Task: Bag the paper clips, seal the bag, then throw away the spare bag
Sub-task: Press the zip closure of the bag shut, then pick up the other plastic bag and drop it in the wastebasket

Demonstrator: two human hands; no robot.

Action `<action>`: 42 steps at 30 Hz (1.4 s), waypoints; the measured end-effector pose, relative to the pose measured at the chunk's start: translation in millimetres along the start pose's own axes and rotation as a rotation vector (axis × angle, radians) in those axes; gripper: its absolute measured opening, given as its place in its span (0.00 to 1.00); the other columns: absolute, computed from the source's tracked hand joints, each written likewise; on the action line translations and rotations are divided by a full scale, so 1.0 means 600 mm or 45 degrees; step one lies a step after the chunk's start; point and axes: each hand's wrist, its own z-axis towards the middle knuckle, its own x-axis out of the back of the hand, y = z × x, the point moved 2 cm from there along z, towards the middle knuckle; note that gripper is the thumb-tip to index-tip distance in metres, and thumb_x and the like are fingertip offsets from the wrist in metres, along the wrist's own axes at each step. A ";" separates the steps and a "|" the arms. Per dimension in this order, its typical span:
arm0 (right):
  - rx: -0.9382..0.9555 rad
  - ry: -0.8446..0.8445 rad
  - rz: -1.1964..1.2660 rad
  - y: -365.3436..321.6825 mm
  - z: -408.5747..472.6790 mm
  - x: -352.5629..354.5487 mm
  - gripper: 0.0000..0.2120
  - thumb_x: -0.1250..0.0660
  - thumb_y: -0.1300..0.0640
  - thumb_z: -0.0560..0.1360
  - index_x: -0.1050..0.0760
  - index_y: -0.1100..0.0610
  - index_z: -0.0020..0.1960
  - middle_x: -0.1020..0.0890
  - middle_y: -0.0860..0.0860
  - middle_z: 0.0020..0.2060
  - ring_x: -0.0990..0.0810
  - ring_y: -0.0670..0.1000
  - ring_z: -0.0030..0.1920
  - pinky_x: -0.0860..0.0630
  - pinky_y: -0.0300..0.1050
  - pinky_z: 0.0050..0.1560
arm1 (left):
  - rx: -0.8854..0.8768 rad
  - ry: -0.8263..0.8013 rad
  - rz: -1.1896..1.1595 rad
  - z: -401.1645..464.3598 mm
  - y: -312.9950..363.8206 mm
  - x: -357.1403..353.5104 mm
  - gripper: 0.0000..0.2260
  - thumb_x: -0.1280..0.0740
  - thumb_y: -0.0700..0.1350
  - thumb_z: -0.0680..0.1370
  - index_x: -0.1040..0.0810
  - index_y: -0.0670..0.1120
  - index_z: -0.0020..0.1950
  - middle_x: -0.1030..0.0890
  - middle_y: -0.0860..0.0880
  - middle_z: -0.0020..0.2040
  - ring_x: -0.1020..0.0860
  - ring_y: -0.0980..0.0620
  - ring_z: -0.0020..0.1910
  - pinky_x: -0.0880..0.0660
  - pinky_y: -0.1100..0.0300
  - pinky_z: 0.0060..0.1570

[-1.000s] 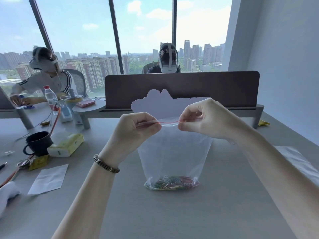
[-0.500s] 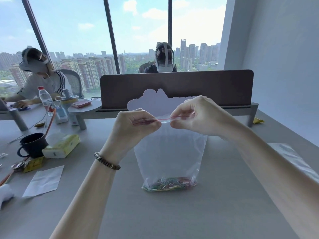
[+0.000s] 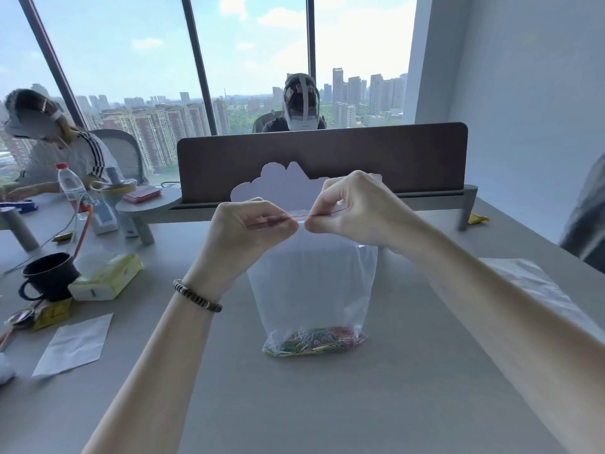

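Observation:
A clear zip bag (image 3: 312, 290) stands upright on the grey desk (image 3: 327, 404), with a heap of coloured paper clips (image 3: 316, 341) at its bottom. My left hand (image 3: 248, 229) pinches the red zip strip at the bag's top left. My right hand (image 3: 353, 211) pinches the same strip just to the right, fingertips almost touching the left hand's. A second clear bag (image 3: 537, 290) lies flat on the desk at the right, apart from both hands.
At the left sit a dark mug (image 3: 49, 276), a tissue pack (image 3: 106, 276), a white paper (image 3: 73, 345) and a water bottle (image 3: 70, 186). A brown divider (image 3: 327, 158) stands behind the bag. Two people sit beyond the desk.
My right hand has slid left along the zip strip toward my left hand, so the gap between the two has closed. The bag has stayed standing in place.

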 end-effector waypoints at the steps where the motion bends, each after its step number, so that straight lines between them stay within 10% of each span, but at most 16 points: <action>1: -0.002 0.007 0.004 0.003 0.000 -0.001 0.05 0.24 0.53 0.72 0.13 0.53 0.40 0.15 0.49 0.39 0.19 0.48 0.44 0.30 0.32 0.45 | 0.005 -0.001 0.005 0.001 -0.001 0.000 0.02 0.24 0.37 0.71 0.15 0.43 0.39 0.17 0.41 0.40 0.21 0.55 0.37 0.25 0.61 0.41; 8: -0.152 0.101 0.049 0.058 -0.005 0.032 0.03 0.22 0.57 0.70 0.13 0.49 0.40 0.11 0.44 0.38 0.13 0.45 0.45 0.18 0.45 0.56 | 0.108 0.054 -0.150 0.002 -0.025 0.036 0.07 0.24 0.37 0.70 0.13 0.47 0.45 0.13 0.50 0.42 0.18 0.54 0.42 0.23 0.56 0.49; 21: -0.233 0.119 0.261 0.086 0.046 0.013 0.13 0.23 0.50 0.68 0.15 0.42 0.52 0.11 0.40 0.42 0.17 0.48 0.57 0.27 0.56 0.68 | 0.193 0.396 -0.060 0.034 -0.050 0.040 0.14 0.30 0.37 0.76 0.17 0.51 0.59 0.16 0.54 0.54 0.20 0.67 0.49 0.26 0.73 0.49; 24: -0.232 0.139 0.294 0.092 0.031 0.018 0.15 0.23 0.50 0.67 0.15 0.44 0.53 0.12 0.42 0.45 0.14 0.43 0.51 0.27 0.56 0.69 | 0.086 0.486 0.231 0.014 -0.027 0.027 0.17 0.30 0.40 0.76 0.20 0.55 0.63 0.23 0.55 0.67 0.24 0.74 0.44 0.32 0.80 0.43; 27: -0.254 0.201 0.338 0.106 0.002 0.031 0.14 0.23 0.54 0.70 0.15 0.47 0.55 0.13 0.45 0.49 0.14 0.45 0.52 0.23 0.54 0.65 | -0.203 0.512 0.359 -0.009 0.023 -0.009 0.14 0.32 0.40 0.76 0.17 0.53 0.58 0.21 0.57 0.64 0.23 0.61 0.59 0.28 0.69 0.55; 33: -0.412 0.322 0.317 0.195 -0.088 0.068 0.08 0.25 0.55 0.73 0.15 0.48 0.52 0.12 0.45 0.49 0.14 0.44 0.50 0.19 0.45 0.58 | -0.013 0.038 -0.004 -0.015 0.038 -0.166 0.08 0.31 0.41 0.75 0.16 0.52 0.49 0.14 0.53 0.44 0.15 0.52 0.42 0.18 0.52 0.45; 42: -0.947 0.453 0.211 0.406 -0.268 0.140 0.03 0.26 0.56 0.74 0.17 0.49 0.47 0.14 0.53 0.50 0.16 0.53 0.53 0.23 0.46 0.57 | 0.685 -0.662 -0.264 -0.081 -0.028 -0.481 0.25 0.27 0.48 0.70 0.26 0.47 0.66 0.19 0.45 0.56 0.19 0.50 0.54 0.21 0.52 0.58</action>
